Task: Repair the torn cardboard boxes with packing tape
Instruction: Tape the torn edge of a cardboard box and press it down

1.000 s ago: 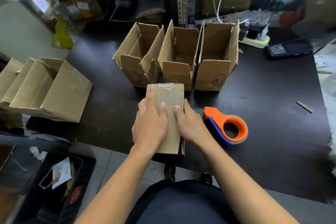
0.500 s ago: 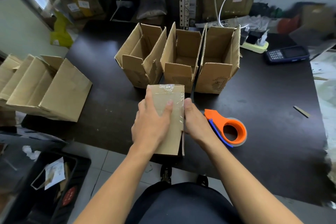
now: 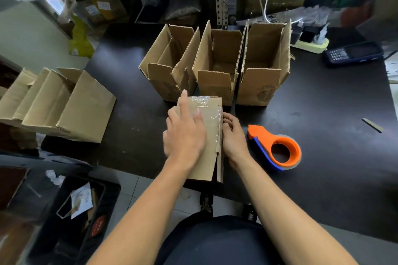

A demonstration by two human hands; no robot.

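I saw small brown cardboard box with clear tape on top (image 3: 210, 127) lying at near edge of dark table (image 3: 323, 135), under my left hand (image 3: 185, 135), fingers straight, pressing its top. My right hand (image 3: 233, 135) rested against its right side, fingers curled there. Orange tape dispenser (image 3: 277, 148) lay just right of that hand

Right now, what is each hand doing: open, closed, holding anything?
Left hand: open, fingers flat, pressing the top of the taped box.
Right hand: fingers curled against the box's right side.
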